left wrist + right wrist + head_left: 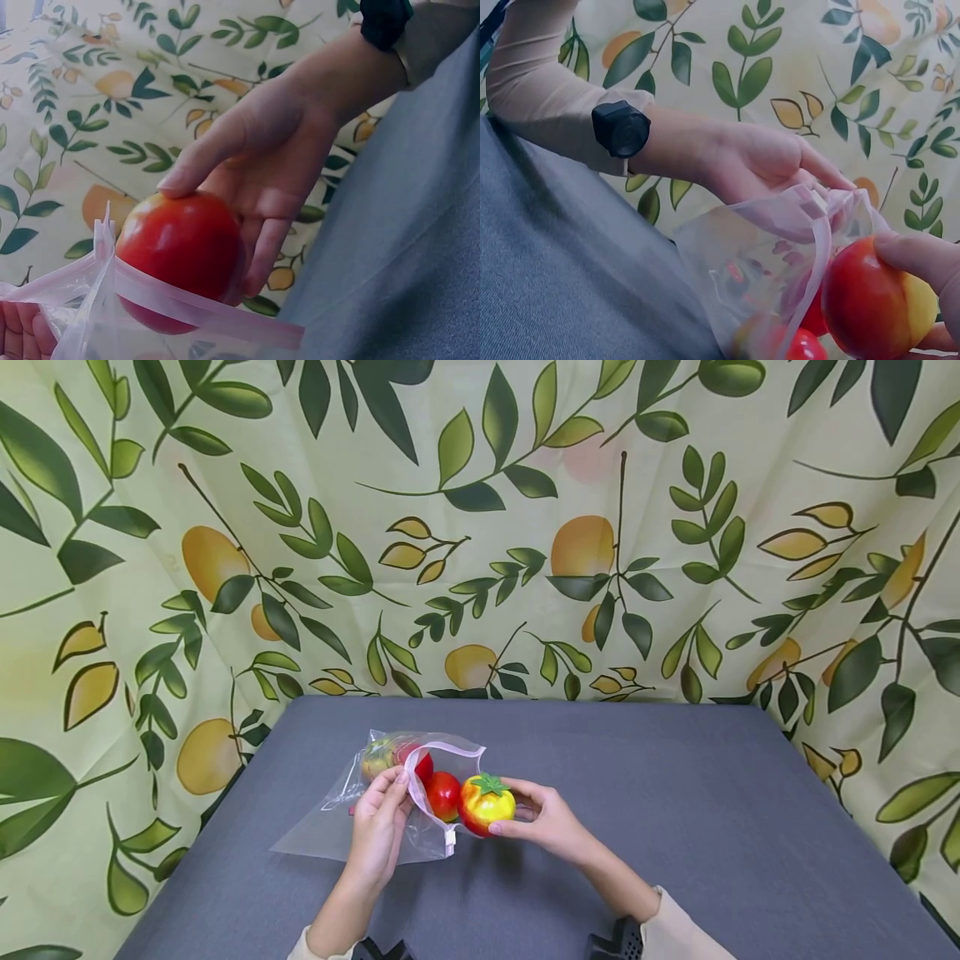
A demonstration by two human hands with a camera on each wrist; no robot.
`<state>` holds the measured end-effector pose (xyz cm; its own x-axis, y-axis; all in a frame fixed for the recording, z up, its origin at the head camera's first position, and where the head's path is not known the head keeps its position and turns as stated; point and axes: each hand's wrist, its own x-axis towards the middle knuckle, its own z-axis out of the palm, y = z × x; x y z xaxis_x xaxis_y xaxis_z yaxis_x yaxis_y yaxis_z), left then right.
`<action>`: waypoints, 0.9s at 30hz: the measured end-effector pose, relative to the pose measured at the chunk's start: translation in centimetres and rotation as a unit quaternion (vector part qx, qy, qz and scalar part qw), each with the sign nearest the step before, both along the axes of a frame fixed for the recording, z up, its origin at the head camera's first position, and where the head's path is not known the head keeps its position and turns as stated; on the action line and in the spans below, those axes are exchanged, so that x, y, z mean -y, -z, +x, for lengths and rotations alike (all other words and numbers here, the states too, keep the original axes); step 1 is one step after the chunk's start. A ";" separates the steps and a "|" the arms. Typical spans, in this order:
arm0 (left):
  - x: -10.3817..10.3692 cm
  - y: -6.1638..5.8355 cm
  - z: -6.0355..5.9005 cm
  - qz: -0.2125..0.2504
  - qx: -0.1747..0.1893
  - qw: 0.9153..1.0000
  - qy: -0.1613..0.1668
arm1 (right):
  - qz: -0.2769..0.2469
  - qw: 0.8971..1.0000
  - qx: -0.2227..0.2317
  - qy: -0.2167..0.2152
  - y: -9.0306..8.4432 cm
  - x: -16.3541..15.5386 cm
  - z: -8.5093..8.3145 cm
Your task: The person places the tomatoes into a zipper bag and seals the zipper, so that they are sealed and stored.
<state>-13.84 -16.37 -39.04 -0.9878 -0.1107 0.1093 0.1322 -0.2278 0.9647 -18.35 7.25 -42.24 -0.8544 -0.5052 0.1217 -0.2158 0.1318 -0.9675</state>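
Right hand (551, 818) curled around a red-and-yellow toy tomato (486, 803), just beside the bag mouth. Left hand (380, 827) pinching open the clear zip bag (352, 827) rim; red fruit (442, 795) inside.

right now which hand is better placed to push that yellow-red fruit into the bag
The right hand: it already grips the yellow-red fruit right at the bag's open mouth. The left hand is busy pinching the bag's rim open.
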 end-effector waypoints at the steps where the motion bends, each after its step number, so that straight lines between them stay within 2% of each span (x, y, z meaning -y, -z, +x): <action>1: 0.0 0.0 0.0 -0.001 0.002 1.000 -0.001 | -0.002 1.000 0.003 0.001 0.0 0.1 0.0; 10: -0.1 0.0 0.0 -0.019 0.014 1.000 -0.016 | 0.003 1.000 0.012 0.020 0.0 1.3 0.1; 21: -0.2 0.0 -0.1 -0.003 -0.006 1.000 -0.023 | -0.005 1.000 0.006 0.010 0.3 2.6 0.3; 27: -0.2 0.1 -0.1 -0.011 -0.002 0.999 -0.030 | 0.008 1.000 0.009 0.019 0.1 3.3 0.6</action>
<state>-13.89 -16.14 -39.10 -0.9788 -0.1680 0.1168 0.1495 -0.1975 0.9688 -17.72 3.98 -42.35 -0.8750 -0.4742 0.0975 -0.1923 0.1556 -0.9689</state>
